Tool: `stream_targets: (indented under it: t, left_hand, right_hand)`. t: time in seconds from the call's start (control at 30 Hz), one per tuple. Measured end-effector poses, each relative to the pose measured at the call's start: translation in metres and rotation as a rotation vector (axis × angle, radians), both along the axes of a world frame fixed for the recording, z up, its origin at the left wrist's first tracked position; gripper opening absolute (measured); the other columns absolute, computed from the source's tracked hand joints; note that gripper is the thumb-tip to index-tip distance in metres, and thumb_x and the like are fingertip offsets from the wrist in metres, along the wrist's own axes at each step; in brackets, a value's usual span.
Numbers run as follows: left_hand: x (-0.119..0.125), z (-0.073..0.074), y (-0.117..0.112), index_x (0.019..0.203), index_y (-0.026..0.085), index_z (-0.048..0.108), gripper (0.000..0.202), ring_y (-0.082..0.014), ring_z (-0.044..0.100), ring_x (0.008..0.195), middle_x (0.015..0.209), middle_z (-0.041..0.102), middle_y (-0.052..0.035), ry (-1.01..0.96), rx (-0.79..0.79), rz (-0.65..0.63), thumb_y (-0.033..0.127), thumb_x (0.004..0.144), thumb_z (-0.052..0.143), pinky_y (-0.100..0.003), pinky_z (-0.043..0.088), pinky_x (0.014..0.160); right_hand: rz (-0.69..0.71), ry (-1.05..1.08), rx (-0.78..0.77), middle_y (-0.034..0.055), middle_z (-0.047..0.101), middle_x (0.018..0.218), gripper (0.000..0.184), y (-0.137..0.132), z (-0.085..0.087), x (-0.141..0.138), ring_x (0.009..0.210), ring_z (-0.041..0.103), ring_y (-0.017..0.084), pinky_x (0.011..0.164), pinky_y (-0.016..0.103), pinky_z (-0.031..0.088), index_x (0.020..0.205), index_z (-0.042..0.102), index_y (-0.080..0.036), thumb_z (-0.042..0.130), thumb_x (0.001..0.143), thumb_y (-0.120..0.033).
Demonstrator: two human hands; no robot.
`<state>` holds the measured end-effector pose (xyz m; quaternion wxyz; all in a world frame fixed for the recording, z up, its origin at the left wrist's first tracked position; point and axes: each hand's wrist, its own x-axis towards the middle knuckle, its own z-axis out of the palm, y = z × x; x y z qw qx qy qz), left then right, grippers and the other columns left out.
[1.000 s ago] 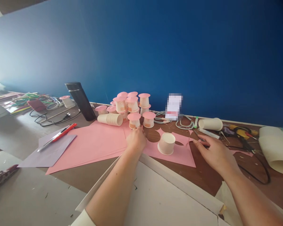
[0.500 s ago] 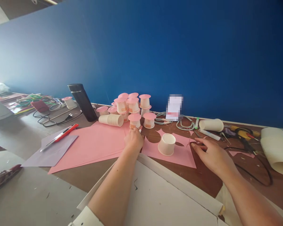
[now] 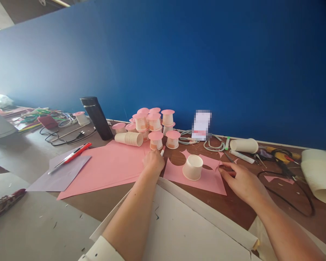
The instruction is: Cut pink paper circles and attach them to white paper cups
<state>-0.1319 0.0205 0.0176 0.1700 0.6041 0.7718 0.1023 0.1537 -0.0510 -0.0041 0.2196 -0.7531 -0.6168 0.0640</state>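
Note:
My left hand (image 3: 153,161) is closed around a pen (image 3: 162,150) whose red and white tip sticks out past my fingers, over the edge of a pink paper sheet (image 3: 108,166). My right hand (image 3: 240,180) lies on the table with its fingers curled around a thin dark tool, at the right edge of a cut pink sheet (image 3: 206,179). An upside-down white paper cup (image 3: 192,167) stands on that cut sheet between my hands. Behind my left hand is a pile of small cups with pink round lids (image 3: 152,125).
A stack of paper cups (image 3: 129,138) lies on its side beside a black flask (image 3: 97,117). A red utility knife (image 3: 70,156) rests on lilac paper. Cables, a lying cup (image 3: 243,145), tools and a cream roll (image 3: 317,174) crowd the right. A white board (image 3: 184,228) lies under my arms.
My left hand has drawn back slightly from the lidded cups, and the pen tip now shows. My right hand has slid left toward the cut pink sheet.

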Motion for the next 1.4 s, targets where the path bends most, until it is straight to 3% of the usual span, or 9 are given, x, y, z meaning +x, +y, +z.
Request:
stream_targets:
  t: [0.33,0.63,0.77,1.03,1.4]
  left_hand:
    - [0.001,0.001,0.0,0.111,0.013,0.061,0.037,-0.0325,0.065,0.106,0.114,0.066,-0.0222,0.013,-0.007,-0.013,0.036,0.083,0.052,-0.04,0.051,0.08]
    - [0.0,0.002,0.0,0.106,0.016,0.062,0.033,-0.0324,0.065,0.104,0.112,0.067,-0.0196,-0.001,0.028,-0.011,0.037,0.084,0.051,-0.04,0.051,0.08]
    - [0.004,0.006,-0.003,0.102,0.018,0.061,0.027,-0.0301,0.065,0.1,0.11,0.067,-0.0154,0.011,0.108,-0.037,0.036,0.085,0.05,-0.037,0.05,0.077]
    - [0.012,0.008,-0.011,0.093,0.023,0.057,0.016,-0.0202,0.063,0.089,0.102,0.067,-0.0053,-0.106,0.445,-0.114,0.036,0.089,0.048,-0.03,0.046,0.07]
    - [0.015,0.007,-0.014,0.089,0.024,0.057,0.017,-0.0182,0.062,0.083,0.099,0.067,-0.0021,-0.157,0.454,-0.145,0.039,0.089,0.051,-0.028,0.04,0.064]
  right_hand:
    - [-0.011,0.019,-0.081,0.0061,0.073,0.111,0.041,0.0,0.002,-0.004,0.094,0.071,0.028,0.073,0.04,0.053,0.114,0.068,-0.028,0.049,0.086,-0.052]
    - [0.019,0.013,-0.034,0.0062,0.075,0.107,0.04,-0.001,-0.003,0.001,0.092,0.071,0.028,0.073,0.039,0.053,0.112,0.069,-0.028,0.05,0.087,-0.053]
    - [0.031,0.006,-0.008,0.0071,0.074,0.109,0.04,-0.001,-0.003,0.0,0.09,0.072,0.028,0.069,0.037,0.054,0.109,0.07,-0.027,0.051,0.086,-0.052]
    - [-0.004,0.039,-0.098,0.0069,0.073,0.111,0.042,-0.003,0.003,-0.004,0.095,0.071,0.028,0.073,0.038,0.053,0.113,0.068,-0.028,0.049,0.086,-0.053]
    - [0.014,0.042,-0.052,0.0084,0.074,0.108,0.041,0.0,-0.002,0.0,0.091,0.072,0.029,0.071,0.038,0.054,0.111,0.069,-0.026,0.051,0.085,-0.052]
